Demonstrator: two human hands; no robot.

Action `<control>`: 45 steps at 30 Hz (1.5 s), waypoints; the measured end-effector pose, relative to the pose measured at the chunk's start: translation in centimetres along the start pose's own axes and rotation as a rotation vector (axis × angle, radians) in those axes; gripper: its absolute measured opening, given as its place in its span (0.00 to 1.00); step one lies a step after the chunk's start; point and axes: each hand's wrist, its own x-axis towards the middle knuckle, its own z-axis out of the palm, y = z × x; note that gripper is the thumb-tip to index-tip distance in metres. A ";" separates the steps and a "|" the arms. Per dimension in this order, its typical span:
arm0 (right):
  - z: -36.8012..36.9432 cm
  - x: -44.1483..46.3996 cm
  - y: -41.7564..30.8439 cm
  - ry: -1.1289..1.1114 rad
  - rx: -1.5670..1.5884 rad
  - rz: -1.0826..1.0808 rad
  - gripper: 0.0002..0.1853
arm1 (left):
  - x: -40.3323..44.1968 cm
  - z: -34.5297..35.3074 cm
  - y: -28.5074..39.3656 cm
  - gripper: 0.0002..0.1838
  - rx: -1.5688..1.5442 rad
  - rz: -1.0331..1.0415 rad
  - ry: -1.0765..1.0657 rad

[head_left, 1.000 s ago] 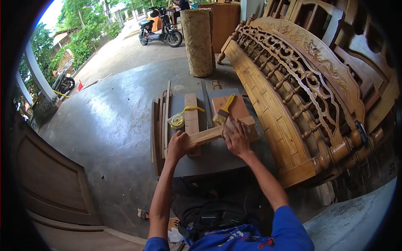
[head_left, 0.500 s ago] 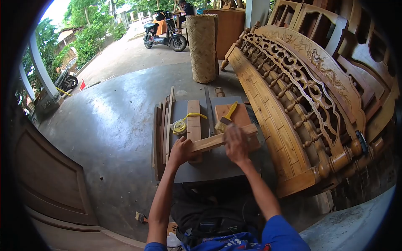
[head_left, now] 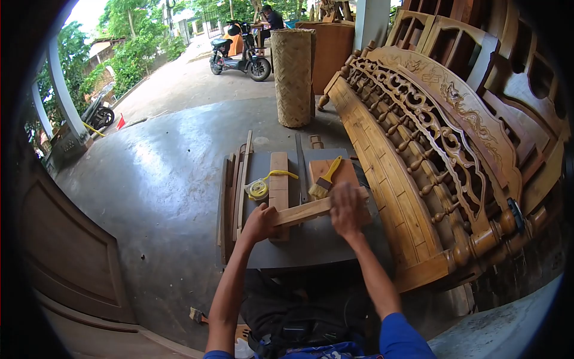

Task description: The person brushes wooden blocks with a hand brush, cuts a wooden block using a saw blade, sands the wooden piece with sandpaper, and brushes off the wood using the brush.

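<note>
A narrow wooden bar (head_left: 304, 213) lies slanted across the near side of a grey work surface (head_left: 299, 251). Its left end is gripped by my left hand (head_left: 260, 221). On the bar's right part rests my right hand (head_left: 348, 209), blurred; whether it holds anything small is hidden. Beyond the bar, a marked wooden block (head_left: 278, 185) stands beside a yellow tape measure (head_left: 258, 190), whose yellow strip crosses the block. A yellow-handled brush (head_left: 326, 178) lies on a reddish board (head_left: 345, 174), just past my right hand. A dark metal strip (head_left: 301, 167) lies between block and board.
Long thin strips (head_left: 234, 185) line the work surface's left edge. Carved wooden furniture panels (head_left: 418, 161) lean at the right. Farther off are a rolled woven mat (head_left: 293, 78), a scooter (head_left: 242, 60) and a seated person (head_left: 272, 19). Another brush (head_left: 197, 315) lies low at the left.
The view has shifted, so the scene appears lower in the picture. My right hand has slid along the bar towards its right end, while my left hand keeps its hold.
</note>
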 end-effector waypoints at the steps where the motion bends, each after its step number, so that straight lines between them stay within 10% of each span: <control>1: -0.5 0.1 0.8 -0.112 0.116 -0.109 0.26 | 0.0 0.3 -0.2 0.22 -0.027 0.015 -0.001; 3: -0.8 0.7 2.3 -0.322 0.355 -0.325 0.27 | -0.2 0.1 -0.9 0.21 -0.063 0.051 -0.005; 7: 1.5 1.1 1.3 0.137 0.042 0.213 0.29 | 0.2 0.3 -0.5 0.19 -0.036 0.039 -0.002; 11: -1.7 0.4 1.5 -0.272 0.480 -0.068 0.29 | -0.3 0.0 -0.5 0.20 -0.052 0.037 0.008; 15: 1.6 0.3 -0.2 0.101 0.217 -0.022 0.26 | 0.2 1.9 -2.1 0.20 -0.006 0.046 -0.002; 16: 0.1 -0.1 -0.4 -0.131 0.343 -0.267 0.23 | 0.1 2.2 -2.6 0.21 -0.002 0.058 -0.006; 19: 0.9 0.3 1.1 -0.067 0.428 -0.048 0.23 | -0.1 1.7 -2.1 0.17 0.005 0.084 0.029; 20: 3.9 0.1 1.7 0.183 0.259 0.149 0.22 | -0.1 1.3 -1.4 0.16 -0.001 0.093 0.053; 24: -1.1 -0.9 -1.5 -0.244 0.348 -0.360 0.22 | -0.2 0.4 -0.2 0.19 -0.011 0.031 0.041; 27: 0.6 0.3 1.6 -0.005 0.222 0.026 0.23 | -0.3 0.7 -0.9 0.20 -0.018 0.025 0.016; 28: 1.6 0.3 2.8 0.006 -0.287 -0.012 0.23 | 0.0 0.4 -0.8 0.20 -0.013 0.028 0.020; 31: -0.5 -1.2 1.0 -0.103 0.210 -0.191 0.23 | -0.5 0.6 -0.2 0.19 -0.018 0.027 0.026; 36: 1.3 -0.3 3.0 0.060 -0.017 0.123 0.23 | -0.3 0.1 0.1 0.19 -0.002 0.041 0.053; 45: 0.3 -1.3 1.1 -0.088 0.245 -0.064 0.25 | -0.2 -0.2 -0.5 0.22 -0.012 0.106 -0.010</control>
